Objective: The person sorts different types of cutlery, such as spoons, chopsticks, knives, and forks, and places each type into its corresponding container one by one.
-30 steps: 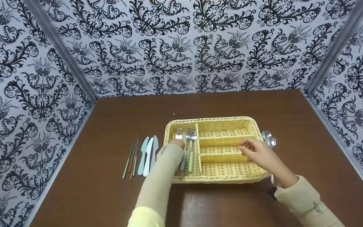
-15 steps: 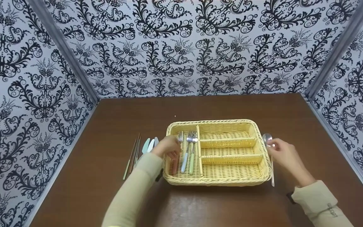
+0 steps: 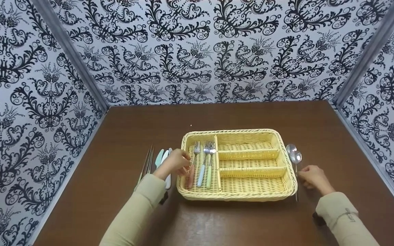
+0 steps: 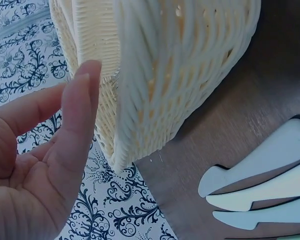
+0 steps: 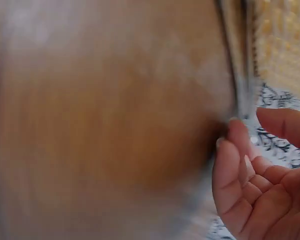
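Observation:
A pale yellow wicker basket (image 3: 238, 197) with dividers stands on the table. Three forks lie in its left compartment: one red-handled (image 3: 191, 177), one blue-handled (image 3: 201, 176), one green-handled (image 3: 209, 177). My left hand (image 3: 173, 164) hovers over the basket's left rim beside the red-handled fork; in the left wrist view its fingers (image 4: 80, 110) hold nothing. Outside the right rim lie two metal spoons (image 3: 296, 158). My right hand (image 3: 315, 177) is beside their handles, low over the table. In the right wrist view, its thumb and fingertips are apart around a thin handle (image 5: 244, 80).
Left of the basket lie several table knives (image 4: 265, 162) in pale colours, partly hidden by my left hand in the head view. Further left are several chopsticks (image 3: 148, 164). Patterned walls (image 3: 197, 61) enclose the brown table (image 3: 245, 116) behind and at the sides.
My left hand has moved from inside the basket to its left rim, uncovering the red-handled fork. My right hand has gone from over the basket to the spoons, then down along their handles.

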### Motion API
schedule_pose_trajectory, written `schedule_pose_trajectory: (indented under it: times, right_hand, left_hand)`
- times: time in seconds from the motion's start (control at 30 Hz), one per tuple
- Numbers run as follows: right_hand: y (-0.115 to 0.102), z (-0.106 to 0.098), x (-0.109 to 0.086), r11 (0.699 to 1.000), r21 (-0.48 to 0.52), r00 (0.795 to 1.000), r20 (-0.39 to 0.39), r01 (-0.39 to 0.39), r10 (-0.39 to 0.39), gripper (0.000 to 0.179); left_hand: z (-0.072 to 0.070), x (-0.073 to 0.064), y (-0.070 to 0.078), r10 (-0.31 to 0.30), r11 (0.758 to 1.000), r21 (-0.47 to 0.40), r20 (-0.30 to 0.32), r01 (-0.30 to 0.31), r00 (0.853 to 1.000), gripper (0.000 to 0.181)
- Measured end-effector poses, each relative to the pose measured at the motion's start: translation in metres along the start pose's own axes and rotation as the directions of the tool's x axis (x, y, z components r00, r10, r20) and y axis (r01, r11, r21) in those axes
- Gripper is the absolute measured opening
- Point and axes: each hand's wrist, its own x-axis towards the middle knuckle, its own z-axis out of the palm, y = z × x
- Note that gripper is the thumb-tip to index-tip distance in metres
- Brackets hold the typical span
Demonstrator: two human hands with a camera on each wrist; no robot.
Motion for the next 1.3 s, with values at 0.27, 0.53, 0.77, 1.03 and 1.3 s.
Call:
schedule_pose_trajectory:
  times: [0.27,0.53,0.77,1.03,1.3]
  right_hand:
    - [0.002,-0.001,0.007,0.997,0.044,0.998,0.039,-0.058,0.056,0.019]
    - [-0.001,-0.004,0.016,0.991,0.078,0.988,0.121,-0.107,0.097,0.017]
    - [-0.002,-0.005,0.015,0.988,0.114,0.987,0.135,-0.106,0.09,0.016]
    - [-0.002,-0.005,0.016,0.986,0.083,0.98,0.153,-0.143,0.129,0.018]
    - [-0.005,-0.006,0.016,0.989,0.055,0.974,0.19,-0.138,0.125,0.041]
  left_hand:
    - [0.003,-0.004,0.0,0.004,1.0,0.02,-0.007,-0.004,1.0,0.023]
    - [0.005,-0.005,0.0,0.022,1.0,-0.013,-0.006,-0.023,1.0,0.016]
    - [0.009,-0.007,0.0,0.024,1.0,0.001,-0.002,-0.024,1.0,0.021]
    - [0.012,-0.004,0.001,0.057,0.998,0.035,0.027,-0.058,0.998,0.022]
    - [0.013,-0.006,0.001,0.04,0.998,0.045,0.045,-0.042,0.998,0.019]
